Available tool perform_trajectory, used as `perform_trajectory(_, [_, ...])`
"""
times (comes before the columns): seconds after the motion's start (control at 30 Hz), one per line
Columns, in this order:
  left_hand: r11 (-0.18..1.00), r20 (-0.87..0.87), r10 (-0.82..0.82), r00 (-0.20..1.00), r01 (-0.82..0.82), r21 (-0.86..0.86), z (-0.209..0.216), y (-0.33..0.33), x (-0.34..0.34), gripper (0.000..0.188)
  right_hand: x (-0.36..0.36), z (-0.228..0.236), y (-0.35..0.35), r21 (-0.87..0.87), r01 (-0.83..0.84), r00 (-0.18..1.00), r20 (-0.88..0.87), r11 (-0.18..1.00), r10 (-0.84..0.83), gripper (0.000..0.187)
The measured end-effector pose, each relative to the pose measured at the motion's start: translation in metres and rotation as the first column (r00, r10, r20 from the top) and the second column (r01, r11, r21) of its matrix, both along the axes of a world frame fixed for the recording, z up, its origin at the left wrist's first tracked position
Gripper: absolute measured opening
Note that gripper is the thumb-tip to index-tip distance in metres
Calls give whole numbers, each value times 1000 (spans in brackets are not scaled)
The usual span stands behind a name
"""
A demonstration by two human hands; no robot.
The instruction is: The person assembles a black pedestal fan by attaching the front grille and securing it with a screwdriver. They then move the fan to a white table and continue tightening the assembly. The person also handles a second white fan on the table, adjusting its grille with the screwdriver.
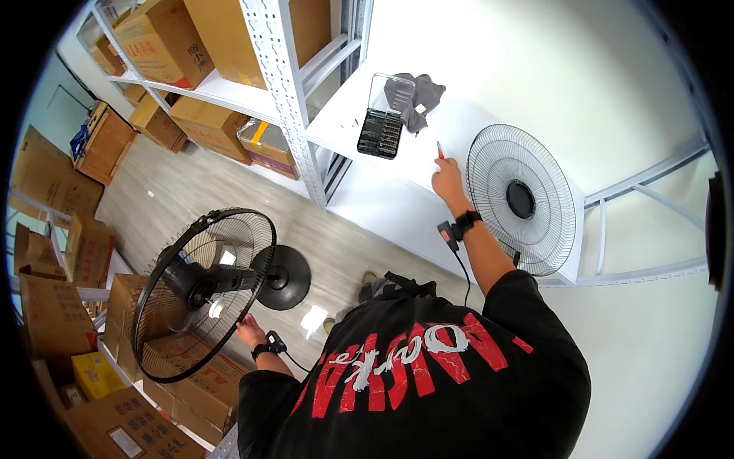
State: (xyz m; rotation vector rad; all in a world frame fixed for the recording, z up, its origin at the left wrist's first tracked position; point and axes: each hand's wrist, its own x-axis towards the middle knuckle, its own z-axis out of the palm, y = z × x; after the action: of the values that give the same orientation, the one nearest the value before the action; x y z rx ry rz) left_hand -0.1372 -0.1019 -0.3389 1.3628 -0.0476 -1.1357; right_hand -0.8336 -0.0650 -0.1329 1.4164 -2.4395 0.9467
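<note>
The right hand (447, 177) reaches forward and up from the body, the forearm stretched out straight, a black band with a small black device and a cable at the wrist. Its fingers are closed around a thin tool with a red handle (440, 151), the tip resting on the white shelf board (348, 115). Just to the right of that hand, a round black wire fan grille (520, 199) leans upright against the white wall, apart from the fan itself.

The left hand (248, 330) hangs low at the person's left side, arm bent, also banded at the wrist. Its fingers curl against the lower rim of the black pedestal fan (202, 294), which is tilted, its round wire cage facing the camera and its round black base (284, 277) resting on the floor; I cannot tell how tightly the hand holds the rim.

Further back on the white shelf board lies an open black case of screwdriver bits (381, 131) with its clear lid raised, and touching it behind is a crumpled grey cloth (420, 96). The shelf belongs to a white perforated metal rack (284, 84) loaded with brown cardboard boxes (164, 38). The floor is pale grey wood-look planking (168, 195), and more cardboard boxes are stacked along the left side of the room. The person wears a black shirt with red and white print.
</note>
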Motion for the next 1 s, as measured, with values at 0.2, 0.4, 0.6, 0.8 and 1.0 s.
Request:
perform_trajectory(0.2, [999, -34, 30, 999, -30, 12, 9, 0, -5, 44, -15, -11, -53, 304, 122, 992, -20, 945, -122, 27])
perform_trajectory(0.4, [998, -70, 15, 997, -12, 55, 16, -1, -7, 48, -23, -10, -69, 406, 83, 996, -50, 910, -69, 36])
perform_trajectory(0.6, [999, -109, 34, 993, -31, 34, 22, 2, -10, 48, -9, 24, -41, 329, -81, 997, 39, 941, 72, 40])
perform_trajectory(0.8, [999, -136, 6, 991, -11, -33, 7, 4, 1, 44, 8, 75, 63, 218, -77, 983, -143, 973, 110, 62])
perform_trajectory(1.0, [997, -198, -10, 980, -5, -74, -3, 6, 4, 43, 42, 96, 176, 439, 291, 956, -92, 850, -280, 64])
